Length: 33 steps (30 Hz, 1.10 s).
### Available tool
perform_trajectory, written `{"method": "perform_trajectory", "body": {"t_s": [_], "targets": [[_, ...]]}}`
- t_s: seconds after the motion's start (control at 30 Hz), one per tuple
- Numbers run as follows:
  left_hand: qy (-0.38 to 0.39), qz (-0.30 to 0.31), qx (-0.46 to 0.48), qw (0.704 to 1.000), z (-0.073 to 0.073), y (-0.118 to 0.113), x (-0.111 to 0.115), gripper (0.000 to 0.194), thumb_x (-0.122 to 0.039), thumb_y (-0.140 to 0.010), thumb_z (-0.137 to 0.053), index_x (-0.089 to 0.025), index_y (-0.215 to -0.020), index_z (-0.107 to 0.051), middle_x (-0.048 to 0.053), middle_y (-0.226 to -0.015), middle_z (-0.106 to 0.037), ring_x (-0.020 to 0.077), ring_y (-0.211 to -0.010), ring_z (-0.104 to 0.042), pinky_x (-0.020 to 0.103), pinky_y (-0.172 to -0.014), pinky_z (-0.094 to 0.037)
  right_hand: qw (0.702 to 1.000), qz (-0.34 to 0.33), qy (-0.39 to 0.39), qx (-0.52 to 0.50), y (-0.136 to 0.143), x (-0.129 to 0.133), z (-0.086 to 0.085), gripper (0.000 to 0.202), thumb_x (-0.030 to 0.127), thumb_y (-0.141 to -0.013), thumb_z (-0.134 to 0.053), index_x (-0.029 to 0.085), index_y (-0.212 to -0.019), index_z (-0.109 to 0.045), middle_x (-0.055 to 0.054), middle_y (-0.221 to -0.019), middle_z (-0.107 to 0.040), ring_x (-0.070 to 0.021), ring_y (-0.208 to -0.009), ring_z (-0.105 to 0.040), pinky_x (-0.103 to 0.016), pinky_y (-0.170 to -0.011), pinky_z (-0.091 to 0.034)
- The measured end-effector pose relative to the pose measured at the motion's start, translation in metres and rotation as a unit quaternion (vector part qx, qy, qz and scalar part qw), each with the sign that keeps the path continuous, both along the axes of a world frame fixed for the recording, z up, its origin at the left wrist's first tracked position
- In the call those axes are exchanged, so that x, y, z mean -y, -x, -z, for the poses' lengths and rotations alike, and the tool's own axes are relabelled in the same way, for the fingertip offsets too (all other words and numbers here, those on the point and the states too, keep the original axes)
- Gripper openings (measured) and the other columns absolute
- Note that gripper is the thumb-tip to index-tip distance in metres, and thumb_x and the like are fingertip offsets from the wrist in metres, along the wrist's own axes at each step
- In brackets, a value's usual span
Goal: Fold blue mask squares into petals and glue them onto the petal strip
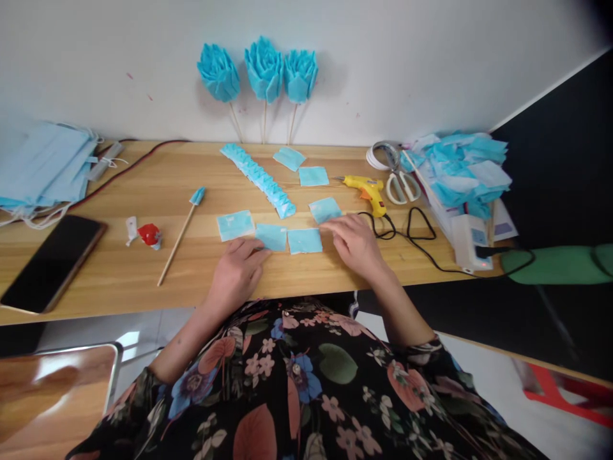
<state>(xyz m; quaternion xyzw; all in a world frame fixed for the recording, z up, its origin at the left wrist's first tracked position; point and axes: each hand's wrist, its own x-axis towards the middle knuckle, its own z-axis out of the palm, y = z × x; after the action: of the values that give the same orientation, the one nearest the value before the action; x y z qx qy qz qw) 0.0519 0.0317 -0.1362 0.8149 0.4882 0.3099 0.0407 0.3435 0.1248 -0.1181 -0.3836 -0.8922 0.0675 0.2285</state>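
Six blue fabric rectangles (305, 241) lie flat to the left of the yellow glue gun (368, 186); the step in hand looks like setting them out evenly. The left hand (238, 268), well left of the gun and nearer the person, is loosely bent, its fingertips at one rectangle's edge; whether it pinches the cloth cannot be told. The right hand (357, 246), just on the person's side of the gun, has its fingers part-spread and grips nothing visible, fingertips at the lower edge of another rectangle. Light fingertip pressure should suit such thin cloth, sliding each piece without creasing it. It would help to leave gaps between pieces and guide the right wrist clear of the black cord (421, 237) beside the gun.
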Motion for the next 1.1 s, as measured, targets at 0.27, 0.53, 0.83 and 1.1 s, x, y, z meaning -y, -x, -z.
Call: {"method": "perform_trajectory", "body": {"t_s": [0.27, 0.53, 0.83, 1.1], "targets": [[0.000, -0.004, 0.033, 0.999, 0.001, 0.001, 0.005, 0.029, -0.004, -0.091, -0.051, -0.013, -0.110, -0.071, 0.015, -0.112, -0.070, 0.0280, -0.106, -0.063, 0.045, -0.090, -0.055, 0.997, 0.041, 0.030, 0.053, -0.011, -0.031, -0.001, 0.034, 0.006, -0.088, -0.048, 0.019, -0.106, -0.073, -0.010, -0.116, -0.074, -0.0299, -0.108, -0.062, -0.051, -0.099, -0.046], [-0.081, -0.064, 0.113, 0.988, -0.045, 0.013, -0.022, 0.030, -0.007, -0.089, -0.059, -0.023, -0.113, -0.070, 0.010, -0.121, -0.068, 0.0240, -0.108, -0.065, 0.043, -0.091, -0.054, 0.997, 0.072, -0.018, -0.021, -0.017, -0.056, -0.026, 0.036, 0.010, -0.091, -0.045, 0.021, -0.111, -0.072, -0.010, -0.115, -0.073, -0.0293, -0.112, -0.063, -0.049, -0.098, -0.046], [-0.104, -0.078, 0.215, 0.968, -0.051, -0.001, -0.133, 0.028, -0.013, -0.092, -0.053, -0.022, -0.109, -0.073, 0.007, -0.111, -0.073, 0.0213, -0.108, -0.067, 0.042, -0.101, -0.050, 0.980, 0.134, 0.011, 0.145, 0.033, -0.130, -0.041, 0.041, 0.013, -0.097, -0.042, 0.016, -0.128, -0.068, -0.014, -0.130, -0.069, -0.0317, -0.121, -0.059, -0.046, -0.103, -0.039], [-0.082, -0.076, 0.205, 0.972, -0.020, -0.002, -0.129, 0.029, -0.018, -0.094, -0.049, -0.019, -0.100, -0.077, 0.009, -0.097, -0.077, 0.0221, -0.094, -0.070, 0.038, -0.085, -0.055, 0.962, 0.160, 0.081, 0.206, 0.054, -0.160, -0.038, 0.022, 0.021, -0.093, -0.056, 0.016, -0.100, -0.076, -0.016, -0.110, -0.075, -0.0297, -0.105, -0.065, -0.039, -0.090, -0.043]]}}
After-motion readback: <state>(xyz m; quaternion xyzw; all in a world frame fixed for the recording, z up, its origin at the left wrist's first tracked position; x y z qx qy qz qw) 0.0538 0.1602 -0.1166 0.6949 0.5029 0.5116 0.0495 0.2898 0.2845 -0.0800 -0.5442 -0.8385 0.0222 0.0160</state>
